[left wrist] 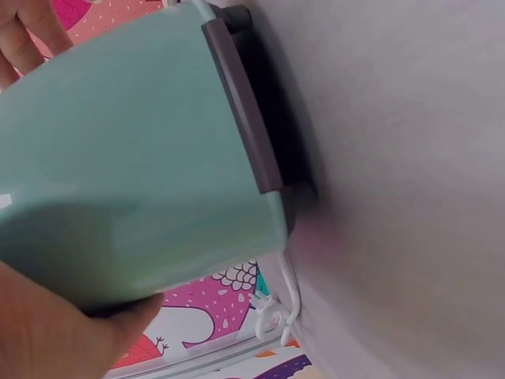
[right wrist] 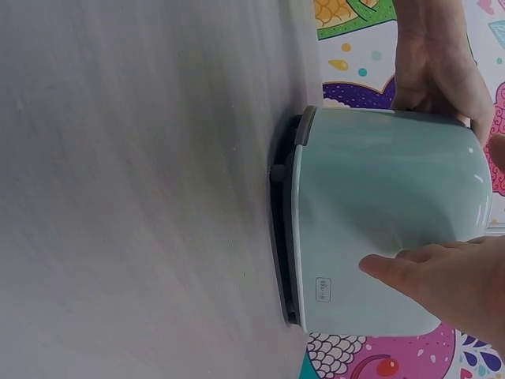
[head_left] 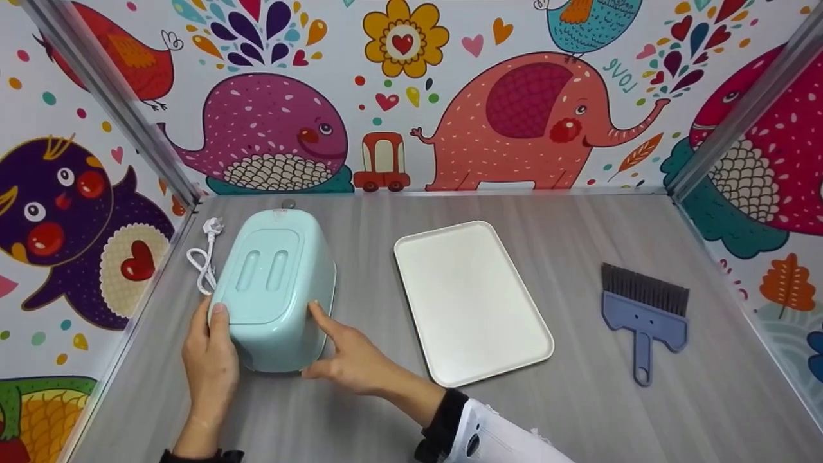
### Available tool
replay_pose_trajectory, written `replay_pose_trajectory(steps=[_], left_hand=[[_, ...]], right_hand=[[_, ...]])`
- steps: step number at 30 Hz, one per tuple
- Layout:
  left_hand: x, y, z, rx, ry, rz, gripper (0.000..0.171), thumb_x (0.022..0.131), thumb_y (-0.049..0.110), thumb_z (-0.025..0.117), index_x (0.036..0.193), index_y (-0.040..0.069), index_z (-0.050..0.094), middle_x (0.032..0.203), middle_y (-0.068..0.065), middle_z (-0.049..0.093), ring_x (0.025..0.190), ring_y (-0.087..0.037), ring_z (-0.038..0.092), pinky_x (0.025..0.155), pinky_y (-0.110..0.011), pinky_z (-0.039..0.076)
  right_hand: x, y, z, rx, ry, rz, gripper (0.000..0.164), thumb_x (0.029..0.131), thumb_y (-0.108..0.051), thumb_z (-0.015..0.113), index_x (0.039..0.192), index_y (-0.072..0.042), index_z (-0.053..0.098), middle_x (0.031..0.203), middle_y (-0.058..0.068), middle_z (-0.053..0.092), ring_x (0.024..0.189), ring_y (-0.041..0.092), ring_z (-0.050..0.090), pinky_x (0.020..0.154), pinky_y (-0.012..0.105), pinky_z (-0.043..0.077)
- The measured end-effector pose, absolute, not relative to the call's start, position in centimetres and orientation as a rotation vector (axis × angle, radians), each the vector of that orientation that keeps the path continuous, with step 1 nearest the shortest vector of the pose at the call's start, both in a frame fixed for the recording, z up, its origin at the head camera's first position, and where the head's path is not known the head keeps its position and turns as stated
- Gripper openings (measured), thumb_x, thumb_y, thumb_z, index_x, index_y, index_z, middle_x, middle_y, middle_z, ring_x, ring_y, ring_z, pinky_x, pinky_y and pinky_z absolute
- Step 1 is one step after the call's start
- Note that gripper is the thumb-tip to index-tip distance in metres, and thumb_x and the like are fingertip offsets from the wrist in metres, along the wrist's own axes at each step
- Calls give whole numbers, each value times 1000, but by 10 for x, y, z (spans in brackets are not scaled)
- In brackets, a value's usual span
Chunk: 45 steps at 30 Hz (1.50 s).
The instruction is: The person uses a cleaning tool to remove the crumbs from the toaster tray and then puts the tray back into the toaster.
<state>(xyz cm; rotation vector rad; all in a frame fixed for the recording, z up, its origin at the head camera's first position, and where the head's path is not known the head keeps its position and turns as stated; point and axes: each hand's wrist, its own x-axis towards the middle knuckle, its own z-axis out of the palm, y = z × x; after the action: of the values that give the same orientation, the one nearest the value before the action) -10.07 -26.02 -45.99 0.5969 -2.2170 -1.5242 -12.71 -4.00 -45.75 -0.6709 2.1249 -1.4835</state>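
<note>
A mint-green toaster (head_left: 307, 276) stands at the left of the grey table, its lid (head_left: 267, 273) on top with two long grooves. My left hand (head_left: 211, 360) holds the near left corner, fingers along the side and the tip of one at the lid's edge. Around the near right corner, my right hand (head_left: 360, 360) grips with thumb and fingers spread. Dark feet and a dark strip (left wrist: 243, 106) show along the toaster's base in the left wrist view. Its white cord with a plug (head_left: 213, 226) lies looped at the far left.
A cream rectangular tray (head_left: 472, 302) lies right of the toaster. Farther right is a blue hand brush (head_left: 645, 321) with dark bristles. Printed cartoon walls (head_left: 392, 96) border the table at the back and sides. A small grey round piece (head_left: 289, 204) sits behind the toaster.
</note>
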Motion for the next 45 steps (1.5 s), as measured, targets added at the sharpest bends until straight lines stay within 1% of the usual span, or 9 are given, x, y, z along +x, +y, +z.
replay_pose_trajectory(steps=[7, 11, 15, 21, 27, 31, 35, 38, 45], left_hand=[[-93, -260, -457, 632, -2235, -1557, 61, 113, 39, 42, 161, 1, 40, 165, -21, 41, 154, -37, 34, 127, -55, 22], [-89, -258, -456, 649, -2257, -1568, 62, 113, 40, 42, 162, 2, 39, 165, -22, 40, 154, -38, 33, 126, -56, 22], [-85, -254, -454, 657, -2271, -1561, 63, 113, 41, 42, 161, 0, 39, 165, -23, 41, 153, -37, 34, 126, -56, 23], [-80, -247, -452, 647, -2262, -1545, 64, 113, 39, 44, 161, -2, 39, 164, -24, 41, 152, -36, 36, 125, -55, 27], [-75, -243, -452, 649, -2279, -1545, 63, 113, 39, 46, 162, -1, 38, 165, -20, 40, 153, -33, 35, 125, -52, 27], [-70, -241, -453, 669, -2290, -1546, 64, 113, 41, 47, 162, 2, 38, 165, -18, 39, 153, -32, 36, 124, -52, 29], [-67, -237, -454, 689, -2299, -1521, 63, 112, 41, 49, 161, 2, 40, 164, -19, 41, 151, -33, 38, 122, -53, 32], [-64, -235, -454, 718, -2318, -1500, 64, 112, 42, 49, 161, 3, 41, 163, -20, 41, 150, -35, 40, 120, -56, 35], [-59, -227, -452, 750, -2346, -1457, 65, 111, 44, 50, 159, 1, 43, 160, -24, 43, 147, -39, 44, 118, -57, 37]], right_hand=[[-125, -35, -456, -667, 2110, -1494, 101, 85, -24, 74, 169, -14, 20, 172, 1, 25, 157, 15, 24, 128, 37, 21], [-124, -31, -457, -676, 2123, -1485, 101, 84, -24, 75, 169, -12, 21, 171, 3, 28, 157, 18, 26, 128, 39, 22], [-123, -26, -455, -692, 2146, -1464, 101, 84, -24, 75, 169, -11, 22, 170, 5, 31, 157, 20, 28, 128, 39, 23], [-122, -20, -453, -706, 2154, -1454, 100, 84, -25, 77, 168, -11, 25, 170, 5, 32, 157, 19, 28, 128, 38, 23], [-119, -15, -453, -691, 2147, -1459, 100, 83, -26, 76, 168, -12, 25, 169, 4, 33, 156, 17, 29, 128, 38, 23], [-117, -11, -453, -689, 2116, -1478, 101, 83, -24, 76, 168, -9, 25, 169, 3, 33, 156, 16, 28, 128, 38, 23], [-116, -8, -453, -713, 2074, -1504, 100, 85, -23, 75, 168, -7, 22, 167, 2, 40, 154, 14, 32, 125, 43, 30], [-115, -5, -453, -737, 2061, -1503, 100, 86, -25, 74, 169, -9, 21, 164, -1, 46, 152, 13, 37, 121, 46, 36], [-113, 3, -454, -738, 2056, -1519, 97, 88, -25, 74, 169, -13, 23, 162, 1, 48, 149, 14, 42, 119, 44, 39]])
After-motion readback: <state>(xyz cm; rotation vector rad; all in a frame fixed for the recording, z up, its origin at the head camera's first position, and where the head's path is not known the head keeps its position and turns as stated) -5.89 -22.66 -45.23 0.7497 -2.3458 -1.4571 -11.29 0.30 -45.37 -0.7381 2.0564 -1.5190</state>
